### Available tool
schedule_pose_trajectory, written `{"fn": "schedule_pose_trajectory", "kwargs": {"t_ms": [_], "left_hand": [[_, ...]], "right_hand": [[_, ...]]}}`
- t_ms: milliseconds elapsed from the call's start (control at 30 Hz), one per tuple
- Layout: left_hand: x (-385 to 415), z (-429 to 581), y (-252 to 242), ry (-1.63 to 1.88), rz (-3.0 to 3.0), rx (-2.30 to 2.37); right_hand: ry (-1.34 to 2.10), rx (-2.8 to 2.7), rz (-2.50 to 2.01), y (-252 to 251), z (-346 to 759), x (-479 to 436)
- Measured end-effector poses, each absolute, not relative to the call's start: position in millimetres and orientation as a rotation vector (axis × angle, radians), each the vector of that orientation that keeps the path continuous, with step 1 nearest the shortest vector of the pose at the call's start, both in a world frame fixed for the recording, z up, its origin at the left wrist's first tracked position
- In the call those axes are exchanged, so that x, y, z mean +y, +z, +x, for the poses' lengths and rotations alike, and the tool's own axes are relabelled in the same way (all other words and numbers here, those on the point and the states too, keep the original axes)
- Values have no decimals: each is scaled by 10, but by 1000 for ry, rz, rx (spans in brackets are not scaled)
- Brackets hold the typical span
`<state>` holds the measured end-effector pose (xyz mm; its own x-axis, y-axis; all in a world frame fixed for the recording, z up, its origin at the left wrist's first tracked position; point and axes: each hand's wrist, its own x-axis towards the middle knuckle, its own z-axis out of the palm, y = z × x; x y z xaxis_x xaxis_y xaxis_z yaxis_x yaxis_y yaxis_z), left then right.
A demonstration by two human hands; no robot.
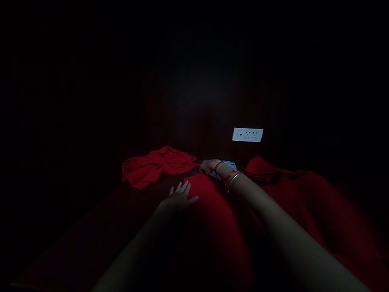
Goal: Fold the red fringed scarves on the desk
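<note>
A red cloth (212, 202) lies spread out flat in front of me. My left hand (180, 197) rests palm down at its left edge, fingers stretched and apart, a ring on one finger. My right hand (209, 166), with bracelets at the wrist, is closed at the cloth's far end. Its fingers pinch a bit of red fabric; which piece it belongs to is hard to tell in the dim light. Left of that hand lies a crumpled red cloth (161, 164), its tip reaching the fingers.
A light blue flat object (230, 164) shows partly behind my right wrist. More red fabric (304, 194) is heaped at the right. On the dark wall behind sits a white socket plate (247, 135). Everything around is very dark.
</note>
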<state>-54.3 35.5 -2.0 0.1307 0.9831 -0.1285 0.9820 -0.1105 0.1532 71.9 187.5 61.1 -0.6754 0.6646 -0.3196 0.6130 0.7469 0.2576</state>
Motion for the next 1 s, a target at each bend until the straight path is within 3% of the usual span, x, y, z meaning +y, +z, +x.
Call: {"fn": "schedule_pose_trajectory", "kwargs": {"t_ms": [500, 800, 1000], "left_hand": [[414, -567, -123, 44, 2214, 1970], [416, -550, -129, 31, 2204, 2001], [351, -536, -7, -23, 2159, 1978]], "right_hand": [[118, 2709, 1069, 490, 837, 1984], [253, 2890, 1470, 235, 982, 1455], [-216, 2811, 1438, -17, 1083, 1103]]}}
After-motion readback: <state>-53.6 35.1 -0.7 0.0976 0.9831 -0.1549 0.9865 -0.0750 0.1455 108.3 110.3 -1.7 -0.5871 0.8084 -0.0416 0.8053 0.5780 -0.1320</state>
